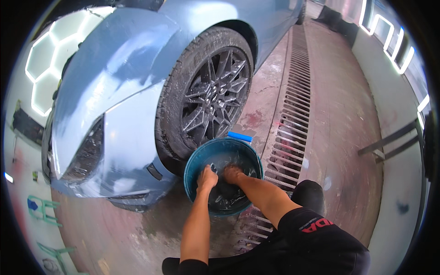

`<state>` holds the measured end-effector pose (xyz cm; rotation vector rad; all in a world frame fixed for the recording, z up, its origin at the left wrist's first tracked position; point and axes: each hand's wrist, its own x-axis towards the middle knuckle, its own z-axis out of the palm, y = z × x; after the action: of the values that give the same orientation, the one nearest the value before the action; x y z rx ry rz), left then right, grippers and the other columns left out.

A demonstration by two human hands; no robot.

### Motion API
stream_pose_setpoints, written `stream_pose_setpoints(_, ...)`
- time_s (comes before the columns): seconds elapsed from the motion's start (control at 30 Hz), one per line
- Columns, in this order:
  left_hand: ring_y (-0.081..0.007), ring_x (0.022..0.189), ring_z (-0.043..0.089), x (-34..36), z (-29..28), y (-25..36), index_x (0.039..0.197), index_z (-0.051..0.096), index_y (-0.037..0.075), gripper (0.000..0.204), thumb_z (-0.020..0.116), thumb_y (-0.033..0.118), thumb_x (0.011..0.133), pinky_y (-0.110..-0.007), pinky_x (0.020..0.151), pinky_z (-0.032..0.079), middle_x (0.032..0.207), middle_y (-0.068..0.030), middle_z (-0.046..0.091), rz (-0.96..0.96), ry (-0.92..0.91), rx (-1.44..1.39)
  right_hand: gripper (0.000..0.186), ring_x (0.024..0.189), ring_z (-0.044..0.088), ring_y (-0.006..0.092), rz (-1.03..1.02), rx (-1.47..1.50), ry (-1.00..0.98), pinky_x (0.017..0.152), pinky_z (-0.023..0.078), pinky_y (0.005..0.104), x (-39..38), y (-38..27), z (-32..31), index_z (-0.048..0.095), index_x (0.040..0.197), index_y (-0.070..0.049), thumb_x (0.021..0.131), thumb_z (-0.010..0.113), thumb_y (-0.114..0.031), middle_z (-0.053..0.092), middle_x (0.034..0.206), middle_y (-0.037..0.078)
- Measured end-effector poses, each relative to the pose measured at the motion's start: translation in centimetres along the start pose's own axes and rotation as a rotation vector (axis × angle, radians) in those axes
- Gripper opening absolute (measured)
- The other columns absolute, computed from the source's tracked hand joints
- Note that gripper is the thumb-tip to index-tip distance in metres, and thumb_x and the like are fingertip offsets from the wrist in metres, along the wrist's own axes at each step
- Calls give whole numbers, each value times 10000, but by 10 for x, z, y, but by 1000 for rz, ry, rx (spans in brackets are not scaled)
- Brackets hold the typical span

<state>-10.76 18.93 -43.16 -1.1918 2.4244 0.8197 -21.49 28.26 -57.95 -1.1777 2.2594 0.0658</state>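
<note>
Both my arms reach down into a round teal bucket (pixel 189 187) of murky water. My left hand (pixel 207 178) is closed over the bucket's left part, with a small dark bit showing at its fingers that I cannot make out. Beside it, near the bucket's middle, my right hand (pixel 233 174) dips into the grey water (pixel 224 197), which hides its fingers. The bucket's handle has a blue grip (pixel 239 137), resting at the far rim.
Just beyond the bucket stands a blue-grey car (pixel 133 59) with a wet black front wheel (pixel 213 98). A slotted floor drain (pixel 293 101) runs along the right. Green plastic stools (pixel 43 208) stand at the far left. A dark metal frame (pixel 389 137) juts from the right wall.
</note>
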Motion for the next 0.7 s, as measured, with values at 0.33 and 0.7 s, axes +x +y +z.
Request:
stream_pose_setpoints(0.33, -451, 1529, 571, 74, 123, -91, 1601, 623, 78, 536, 565, 251, 1097, -509, 1279, 436, 1607, -279, 628, -75, -57, 14, 458, 1376, 692, 437, -303, 101, -220, 1166, 554, 515, 4, -22, 13, 780, 1386, -70, 971, 770, -263, 698, 1497, 282)
stream_pose_setpoints(0.7, -382, 1428, 658, -68, 15, -25, 1647, 474, -99, 988, 839, 516, 966, -417, 1218, 489, 1532, -264, 680, -425, 359, -727, 614, 1370, 686, 485, -348, 666, -568, 1169, 547, 486, -4, -38, -179, 688, 1380, 84, 884, 802, -261, 707, 1454, 331)
